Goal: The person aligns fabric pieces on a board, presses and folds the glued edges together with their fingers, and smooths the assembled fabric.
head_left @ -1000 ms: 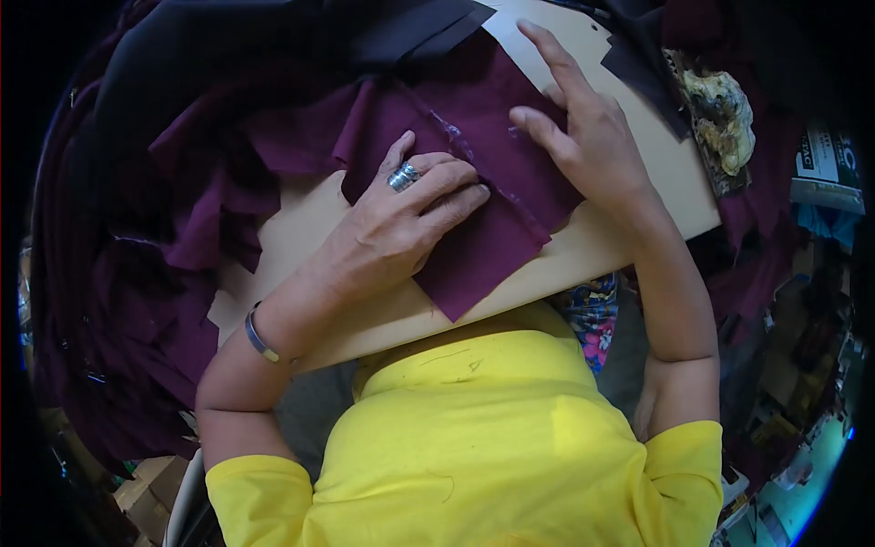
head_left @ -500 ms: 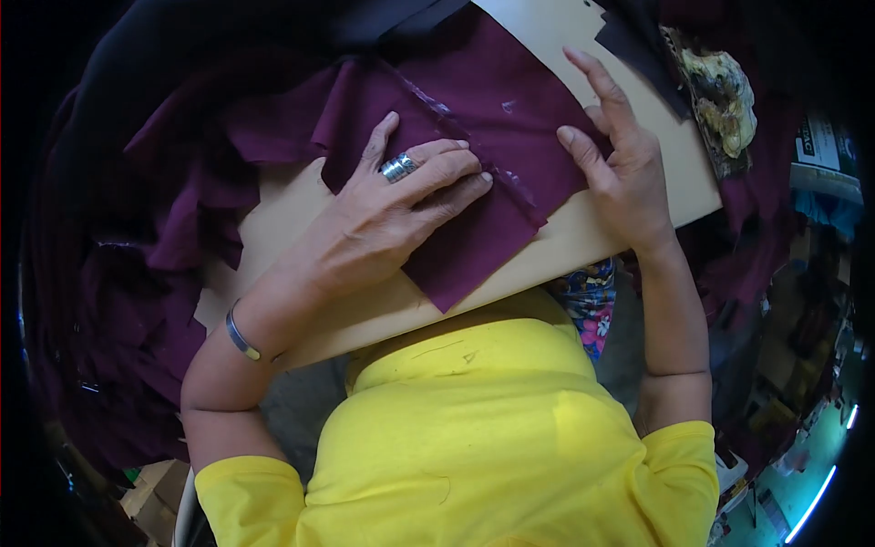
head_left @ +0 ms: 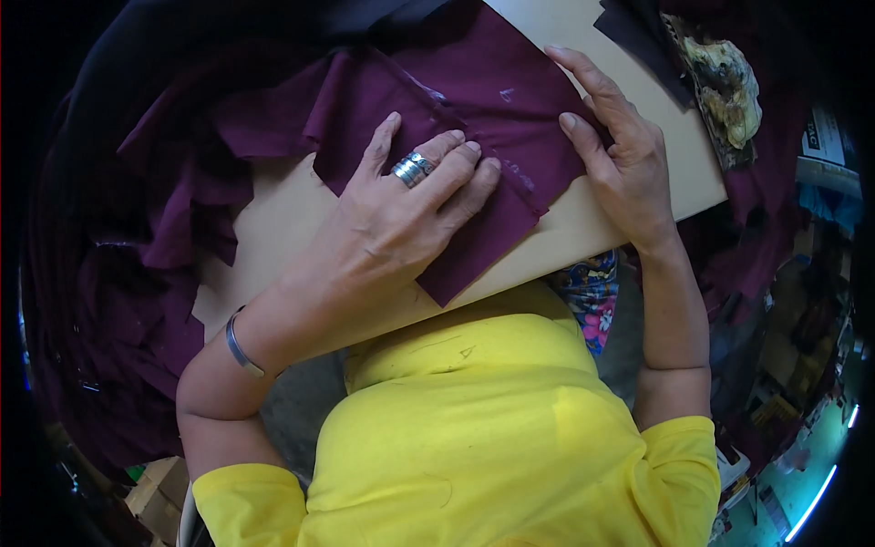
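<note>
A maroon cloth piece (head_left: 510,100) with whitish chalk-like marks along a seam or fold lies on the pale board (head_left: 301,214). My left hand (head_left: 410,201), with a ring and a bracelet, presses its fingertips on the cloth beside that line; its thumb is spread away from the fingers. At the cloth's right edge is my right hand (head_left: 620,150), thumb and forefinger apart, its other fingers partly hidden. Nothing shows between the right thumb and forefinger.
More maroon cloth (head_left: 182,182) hangs in folds at the left. Dark fabric (head_left: 643,46) and a yellowish crumpled object (head_left: 725,91) are at the upper right. The board's near edge runs close to the yellow shirt (head_left: 474,410).
The cloth has shifted slightly left and up. My left hand's fingers have spread a little over it, and my right forefinger has moved slightly left.
</note>
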A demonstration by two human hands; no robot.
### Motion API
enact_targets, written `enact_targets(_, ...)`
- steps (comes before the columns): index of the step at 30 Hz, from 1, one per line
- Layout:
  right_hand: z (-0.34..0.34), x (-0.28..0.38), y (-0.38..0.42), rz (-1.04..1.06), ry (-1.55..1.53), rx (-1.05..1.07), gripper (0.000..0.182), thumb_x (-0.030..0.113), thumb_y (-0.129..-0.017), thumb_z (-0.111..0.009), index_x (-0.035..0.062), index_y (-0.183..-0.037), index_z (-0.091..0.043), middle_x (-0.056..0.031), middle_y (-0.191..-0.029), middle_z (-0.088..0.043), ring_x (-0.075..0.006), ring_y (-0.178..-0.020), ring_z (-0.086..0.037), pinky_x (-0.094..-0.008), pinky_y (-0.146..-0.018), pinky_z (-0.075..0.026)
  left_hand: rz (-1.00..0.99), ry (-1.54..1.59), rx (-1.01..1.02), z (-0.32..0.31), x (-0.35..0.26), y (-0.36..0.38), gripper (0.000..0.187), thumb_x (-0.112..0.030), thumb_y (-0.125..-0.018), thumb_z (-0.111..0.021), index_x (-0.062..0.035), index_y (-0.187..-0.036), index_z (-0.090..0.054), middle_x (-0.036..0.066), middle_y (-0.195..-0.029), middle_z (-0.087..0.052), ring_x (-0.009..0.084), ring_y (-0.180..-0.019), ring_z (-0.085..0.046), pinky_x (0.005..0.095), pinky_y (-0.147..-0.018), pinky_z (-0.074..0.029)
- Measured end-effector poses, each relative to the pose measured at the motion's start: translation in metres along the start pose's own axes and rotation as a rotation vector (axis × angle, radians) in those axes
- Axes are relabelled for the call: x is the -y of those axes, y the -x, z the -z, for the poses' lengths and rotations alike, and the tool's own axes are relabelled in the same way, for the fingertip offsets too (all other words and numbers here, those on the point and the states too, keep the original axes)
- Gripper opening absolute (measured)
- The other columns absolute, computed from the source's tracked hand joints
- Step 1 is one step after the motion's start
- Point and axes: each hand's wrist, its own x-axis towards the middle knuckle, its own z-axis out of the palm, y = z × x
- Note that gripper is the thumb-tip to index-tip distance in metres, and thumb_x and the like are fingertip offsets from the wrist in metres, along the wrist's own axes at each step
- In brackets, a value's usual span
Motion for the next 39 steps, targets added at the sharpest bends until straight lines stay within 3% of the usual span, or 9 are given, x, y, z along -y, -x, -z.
enact_targets(3,-0.001,-0.001,0.000,0.050,0.040,-0.015,0.048,-0.004,-0.083,-0.054,0.0074,-0.129,-0.048,-0.0077,-0.127,-0.055,-0.0230,-0.117,-0.053,-0.0324,-0.098,-0.041,-0.042,0.031,0.012,0.009,-0.009,-0.004,0.049,-0.014,-0.079,-0.051,-0.0090,-0.128,-0.049,0.016,-0.116,-0.048,0.0299,-0.116,-0.048,0.0552,-0.099,-0.034)
enact_targets(8,-0.002,0.001,0.000,0.023,0.041,-0.021,0.046,-0.003,-0.083,-0.053,0.0084,-0.127,-0.050,-0.0070,-0.124,-0.057,-0.0219,-0.116,-0.053,-0.0319,-0.097,-0.042,-0.108,-0.020,-0.051,0.000,-0.014,-0.005,0.047,-0.018,-0.085,-0.043,-0.0275,-0.130,-0.048,0.025,-0.108,-0.050,0.0418,-0.105,-0.054,0.0522,-0.096,-0.038)
enact_targets(12,-0.002,-0.001,0.001,0.022,0.126,0.005,0.044,-0.004,-0.082,-0.053,0.0094,-0.125,-0.053,-0.0067,-0.121,-0.059,-0.0207,-0.115,-0.054,-0.0311,-0.095,-0.043,-0.050,0.104,-0.032,0.001,-0.010,-0.002,0.056,-0.015,-0.077,-0.053,-0.0255,-0.131,-0.047,0.022,-0.118,-0.047,0.0370,-0.114,-0.049,0.0520,-0.100,-0.035)
enact_targets(15,-0.005,-0.007,0.000,0.132,0.173,-0.068,0.053,-0.001,-0.079,-0.060,0.0220,-0.126,-0.051,-0.0080,-0.101,-0.065,-0.0226,-0.067,-0.060,-0.0341,-0.071,-0.045,-0.012,0.142,-0.013,0.000,-0.011,0.003,0.070,-0.011,-0.064,-0.065,-0.0246,-0.131,-0.048,0.018,-0.127,-0.044,0.0333,-0.120,-0.045,0.0502,-0.104,-0.030)
enact_targets(18,-0.006,-0.010,-0.003,0.217,0.160,-0.096,0.054,-0.001,-0.079,-0.059,0.0217,-0.127,-0.051,-0.0096,-0.102,-0.064,-0.0243,-0.067,-0.060,-0.0362,-0.069,-0.046,-0.143,0.212,-0.039,0.005,-0.009,0.004,0.066,-0.013,-0.064,-0.067,-0.0122,-0.128,-0.050,0.014,-0.126,-0.046,0.0328,-0.119,-0.046,0.0473,-0.103,-0.033)
enact_targets(23,0.011,0.014,-0.031,-0.177,0.316,0.156,0.053,-0.002,-0.080,-0.055,0.0175,-0.129,-0.049,-0.0110,-0.109,-0.062,-0.0259,-0.087,-0.062,-0.0340,-0.077,-0.048,0.025,0.196,-0.249,-0.008,0.011,0.003,0.046,0.002,-0.071,-0.055,0.0003,-0.117,-0.056,0.015,-0.117,-0.051,0.0318,-0.112,-0.051,0.0380,-0.094,-0.044)
enact_targets(26,-0.002,0.013,-0.048,-0.083,0.376,0.181,0.060,0.003,-0.080,-0.056,0.0109,-0.136,-0.036,-0.0223,-0.108,-0.059,-0.0324,-0.093,-0.063,-0.0360,-0.081,-0.049,0.036,0.164,-0.288,-0.014,0.015,0.005,0.042,0.004,-0.070,-0.051,0.0061,-0.112,-0.057,0.015,-0.112,-0.051,0.0279,-0.110,-0.052,0.0330,-0.093,-0.046)
enact_targets(33,-0.017,-0.009,-0.053,0.295,0.045,0.002,0.057,-0.009,-0.077,-0.050,0.0076,-0.131,-0.045,-0.0181,-0.124,-0.053,-0.0337,-0.110,-0.055,-0.0351,-0.094,-0.045,0.145,0.207,-0.226,-0.009,0.006,0.002,0.052,0.013,-0.070,-0.052,0.0000,-0.121,-0.055,0.014,-0.121,-0.050,0.0294,-0.112,-0.052,0.0376,-0.098,-0.043)
enact_targets(39,-0.019,-0.008,-0.051,0.234,0.043,-0.002,0.058,-0.008,-0.076,-0.050,0.0095,-0.131,-0.046,-0.0183,-0.123,-0.054,-0.0331,-0.110,-0.055,-0.0349,-0.093,-0.045,0.103,0.084,-0.134,-0.005,0.003,-0.001,0.053,0.006,-0.075,-0.049,-0.0117,-0.124,-0.055,0.016,-0.124,-0.047,0.0332,-0.112,-0.050,0.0387,-0.096,-0.044)
